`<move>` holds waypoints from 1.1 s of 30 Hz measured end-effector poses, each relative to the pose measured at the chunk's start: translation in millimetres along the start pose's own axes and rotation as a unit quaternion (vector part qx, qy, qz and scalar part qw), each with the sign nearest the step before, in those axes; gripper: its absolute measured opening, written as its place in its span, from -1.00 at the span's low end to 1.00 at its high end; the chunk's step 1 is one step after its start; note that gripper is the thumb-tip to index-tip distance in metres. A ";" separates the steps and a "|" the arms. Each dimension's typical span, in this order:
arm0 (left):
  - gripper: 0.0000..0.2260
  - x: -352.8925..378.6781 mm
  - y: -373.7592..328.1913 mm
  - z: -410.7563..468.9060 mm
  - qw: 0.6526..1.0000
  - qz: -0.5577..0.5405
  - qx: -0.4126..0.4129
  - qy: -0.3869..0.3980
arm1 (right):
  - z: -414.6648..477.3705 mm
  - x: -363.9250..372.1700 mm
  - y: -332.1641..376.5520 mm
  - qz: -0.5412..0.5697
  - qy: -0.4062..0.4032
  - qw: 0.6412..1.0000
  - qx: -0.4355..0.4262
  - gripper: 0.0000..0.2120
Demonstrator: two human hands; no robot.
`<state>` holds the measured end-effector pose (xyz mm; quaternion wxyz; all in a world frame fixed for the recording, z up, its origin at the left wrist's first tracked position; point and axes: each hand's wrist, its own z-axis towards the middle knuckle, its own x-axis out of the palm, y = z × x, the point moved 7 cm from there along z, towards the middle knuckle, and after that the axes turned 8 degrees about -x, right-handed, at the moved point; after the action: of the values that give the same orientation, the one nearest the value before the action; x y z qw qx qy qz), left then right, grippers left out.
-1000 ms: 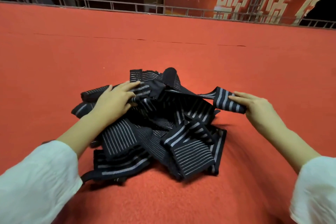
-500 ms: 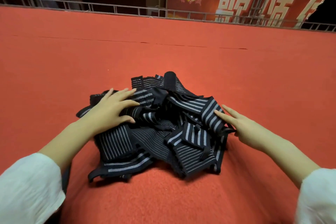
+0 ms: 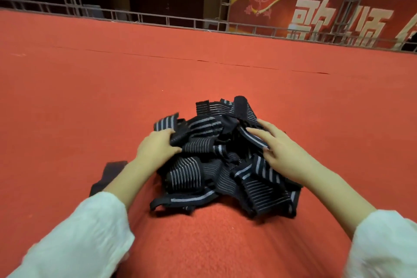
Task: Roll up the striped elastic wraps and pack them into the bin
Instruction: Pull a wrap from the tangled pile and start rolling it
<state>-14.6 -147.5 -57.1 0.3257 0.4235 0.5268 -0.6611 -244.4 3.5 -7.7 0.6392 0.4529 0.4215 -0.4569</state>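
A tangled pile of black elastic wraps with grey stripes (image 3: 225, 165) lies on the red carpet in front of me. My left hand (image 3: 158, 149) is at the pile's left side, with its fingers curled into the wraps and gripping a bunch of them. On the right side of the pile my right hand (image 3: 282, 146) presses down, its fingers stretched out over the top layers. One striped end (image 3: 164, 124) sticks out just beyond my left fingers. No bin is in view.
A dark flat piece (image 3: 108, 174) lies on the carpet under my left forearm. Red carpet (image 3: 203, 70) stretches far ahead to a metal railing (image 3: 158, 18) and a red banner (image 3: 316, 11).
Both hands have moved inward and bunched the pile tighter. My right hand went from the pile's right edge onto its top. My left fingers have curled into the wraps.
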 end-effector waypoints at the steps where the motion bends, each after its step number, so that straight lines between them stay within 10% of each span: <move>1: -0.67 -0.9 -11.5 -5.1 1.000 0.021 0.006 -0.011 | 3.7 1.7 8.8 0.006 -0.013 1.000 -0.018 -0.42; 11: -0.70 26.8 -143.1 -87.2 0.978 -0.074 0.183 -0.061 | 26.2 -2.7 31.5 0.058 -0.101 0.993 -0.035 -0.70; 18: -0.32 73.1 -137.2 -128.3 0.941 -0.055 0.308 0.129 | 10.0 25.1 8.5 -0.014 0.050 0.994 0.092 -0.49; 21: -0.47 52.7 -110.6 -128.1 0.929 -0.046 0.347 0.119 | 10.0 36.8 15.1 -0.082 0.123 0.983 0.107 -0.27; 27: -0.79 26.7 -16.2 -81.8 0.976 -0.063 0.199 0.055 | 9.7 55.2 13.9 -0.036 0.204 0.968 0.145 0.07; 33: -0.54 49.9 5.7 -57.8 0.986 -0.049 0.122 0.105 | 1.3 75.3 9.5 0.026 0.223 0.968 0.113 0.18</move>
<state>-18.5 -91.9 -109.6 0.1818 0.5011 0.4933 -0.6874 -218.0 -11.4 -77.4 0.4852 0.6237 0.4870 -0.3721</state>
